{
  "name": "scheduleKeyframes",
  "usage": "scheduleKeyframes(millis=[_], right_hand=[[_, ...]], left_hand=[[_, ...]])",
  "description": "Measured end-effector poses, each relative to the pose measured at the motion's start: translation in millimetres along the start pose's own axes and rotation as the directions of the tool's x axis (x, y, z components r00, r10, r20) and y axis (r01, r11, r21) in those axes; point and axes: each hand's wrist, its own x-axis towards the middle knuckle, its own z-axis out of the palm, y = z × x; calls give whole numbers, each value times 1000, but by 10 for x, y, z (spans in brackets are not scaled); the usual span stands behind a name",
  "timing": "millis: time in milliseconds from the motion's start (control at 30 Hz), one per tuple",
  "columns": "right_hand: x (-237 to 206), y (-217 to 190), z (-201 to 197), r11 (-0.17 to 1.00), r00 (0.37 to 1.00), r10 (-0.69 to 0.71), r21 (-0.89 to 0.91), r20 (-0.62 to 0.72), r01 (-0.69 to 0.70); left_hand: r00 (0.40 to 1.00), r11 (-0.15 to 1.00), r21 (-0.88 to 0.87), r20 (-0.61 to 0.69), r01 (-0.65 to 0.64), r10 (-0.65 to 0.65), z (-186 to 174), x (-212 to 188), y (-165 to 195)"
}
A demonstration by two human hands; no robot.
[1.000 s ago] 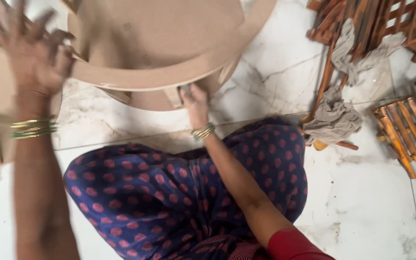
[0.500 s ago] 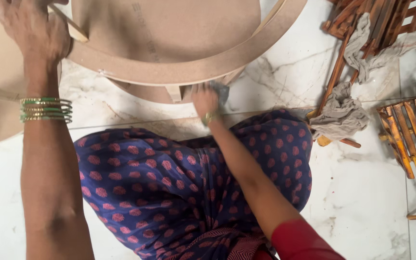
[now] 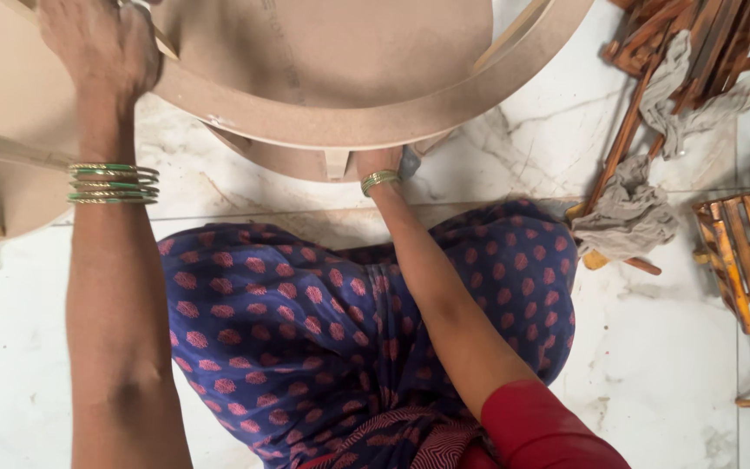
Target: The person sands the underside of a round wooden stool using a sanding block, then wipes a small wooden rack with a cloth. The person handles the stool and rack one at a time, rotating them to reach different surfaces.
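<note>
At the far left a flat board (image 3: pixel 2 130) of pale tan fibreboard lies partly in view, with a thin edge strip running across it. Just to its right the left hand (image 3: pixel 101 48) reaches up to the rim of a large round fibreboard piece (image 3: pixel 332 61), a shallow drum with a curved outer band. The fingers are curled closed over the top of that rim, gripping it at its left edge; the fingertips themselves run out of view at the top, so how far they wrap inside cannot be told. A stack of green and gold bangles (image 3: pixel 113 183) sits on the left forearm.

The round piece fills the upper middle and stands on the white marble floor (image 3: pixel 670 347), tilted toward the camera, its lower part tucked beneath the curved band.

Below it, a lap draped in dark blue cloth with red dots (image 3: pixel 323 330) spreads across the centre. The right arm, in a red sleeve (image 3: pixel 549 430), stretches forward over this cloth. The right hand (image 3: pixel 381 162), wearing a gold bangle at the wrist, is pushed under the curved band against the lower part of the piece. It seems to press a small grey pad (image 3: pixel 410 161) there, but the fingers are hidden, so their state cannot be told.

At the right, grey rags (image 3: pixel 627 217) lie draped over a pile of reddish wooden slatted frames (image 3: pixel 740 252) on the floor.
</note>
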Motion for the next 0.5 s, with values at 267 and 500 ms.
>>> scheduleKeyframes(millis=[267, 500], right_hand=[[68, 524, -232, 996, 994, -88, -39, -68, 86], [9, 438, 1, 981, 1000, -21, -192, -6, 19]], left_hand=[[994, 986, -130, 32, 104, -100, 44, -64, 26], [988, 976, -154, 12, 151, -151, 48, 45, 35]])
